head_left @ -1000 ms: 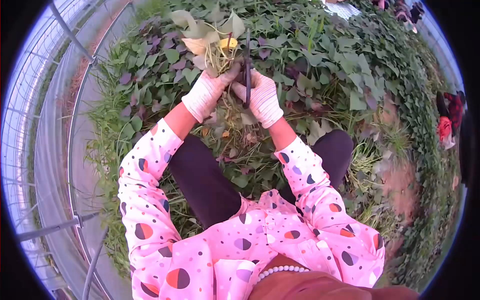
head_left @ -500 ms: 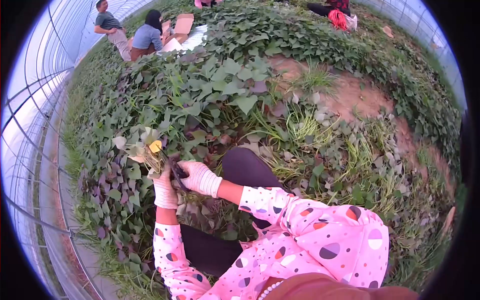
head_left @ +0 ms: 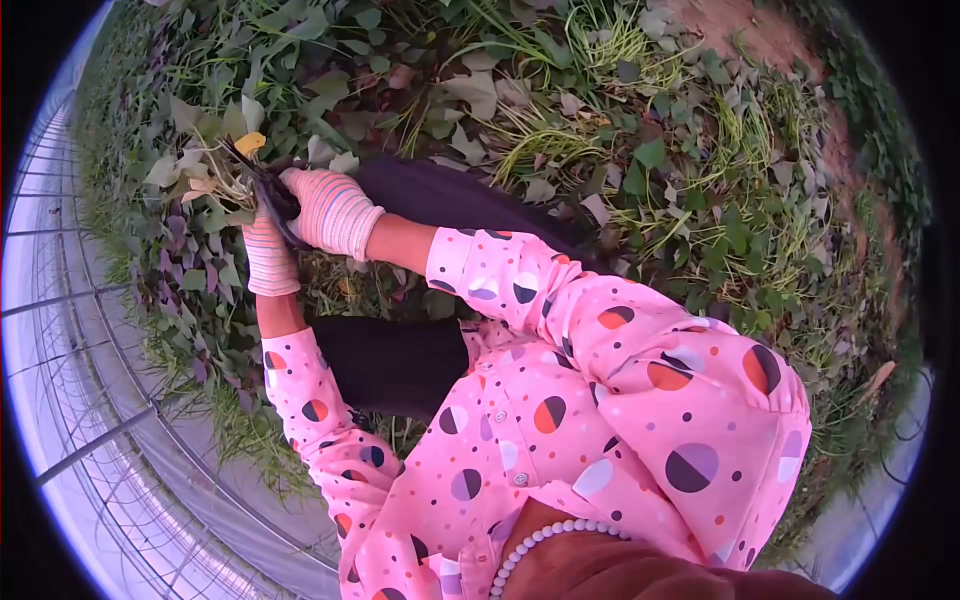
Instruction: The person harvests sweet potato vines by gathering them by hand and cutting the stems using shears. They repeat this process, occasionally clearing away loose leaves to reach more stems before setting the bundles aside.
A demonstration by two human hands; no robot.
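Ground covered by leafy vines (head_left: pixel 740 235) is being framed by the curved edge of a wide view. Nearest, a white bead necklace (head_left: pixel 520 548) is being worn over a smooth pink shirt (head_left: pixel 540 370) patterned with split circles and small dots, and the bent legs are being covered by dark, plain trousers (head_left: pixel 400 365).

Beyond them, a bunch of cut-looking stems and leaves (head_left: pixel 198 182) is being held upright in the left hand (head_left: pixel 270 255), whose grip is being kept clenched round the stems. Dark scissors (head_left: pixel 280 203) are being grasped by their handles in the right hand (head_left: pixel 332 212), close against the left. Whether a stem is being touched by the blades cannot be told. Both hands are being covered by ribbed, striped knit gloves. Limp, papery, greyish leaves are being carried by the bunch, with one yellow leaf (head_left: pixel 250 144) being shown beside the blades.

As far as can be judged, a handful is being gathered and its trimming is being carried out, with completion not being shown. Farther out, smooth, thin, pale green stems (head_left: pixel 560 150) are being seen in a loose tangle, apparently worked over, while fuller foliage (head_left: pixel 300 40) is seemingly being left intact. Crumbly reddish soil (head_left: pixel 745 25) is being exposed beyond; on the left, wrinkled, glossy plastic film (head_left: pixel 235 480) is being crossed by straight metal poles (head_left: pixel 100 445).
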